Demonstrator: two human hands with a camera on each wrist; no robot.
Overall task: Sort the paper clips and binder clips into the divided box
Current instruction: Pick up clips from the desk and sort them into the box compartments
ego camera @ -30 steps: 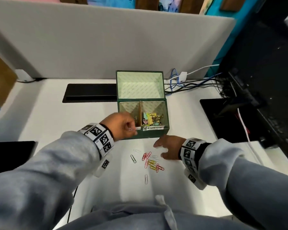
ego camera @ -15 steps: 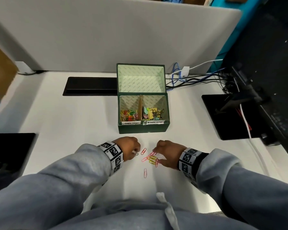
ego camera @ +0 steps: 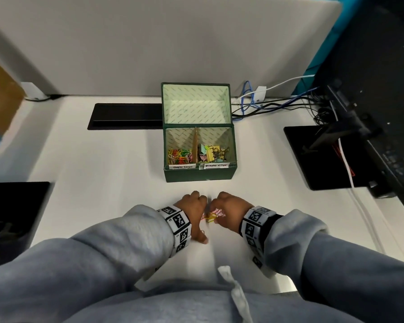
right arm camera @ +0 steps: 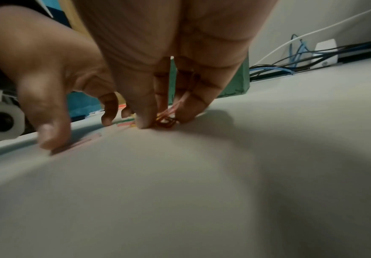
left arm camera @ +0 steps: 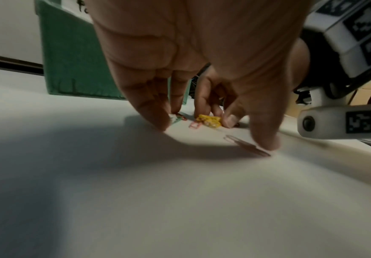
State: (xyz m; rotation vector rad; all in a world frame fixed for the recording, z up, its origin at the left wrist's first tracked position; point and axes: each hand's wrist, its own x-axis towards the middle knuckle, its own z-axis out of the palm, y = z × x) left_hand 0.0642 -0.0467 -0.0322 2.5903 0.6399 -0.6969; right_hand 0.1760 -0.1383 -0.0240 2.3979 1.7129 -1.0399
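Observation:
The green divided box [ego camera: 200, 176] stands open, with paper clips [ego camera: 179, 156] in its left compartment and binder clips [ego camera: 214, 151] in its right. In front of it, loose coloured paper clips [ego camera: 211, 215] lie bunched on the white desk between my hands. My left hand [left arm camera: 213, 136] is spread over them: its thumb presses a pink paper clip [left arm camera: 246, 145] flat, and its fingertips [left arm camera: 158, 120] touch another clip. My right hand [right arm camera: 164, 122] pinches a small bunch of red and pink clips [right arm camera: 169, 118] between thumb and fingers, low on the desk.
A grey partition [ego camera: 161, 43] stands behind the box. A black cable slot [ego camera: 126, 116] lies to its left, cables [ego camera: 266, 106] to its right. A black monitor base [ego camera: 324, 157] sits at the right, a dark pad [ego camera: 12, 220] at the left edge.
My left hand came back from the box down to the desk. Both hands have closed in on each other, and the scattered clips are now drawn into a tight bunch between them.

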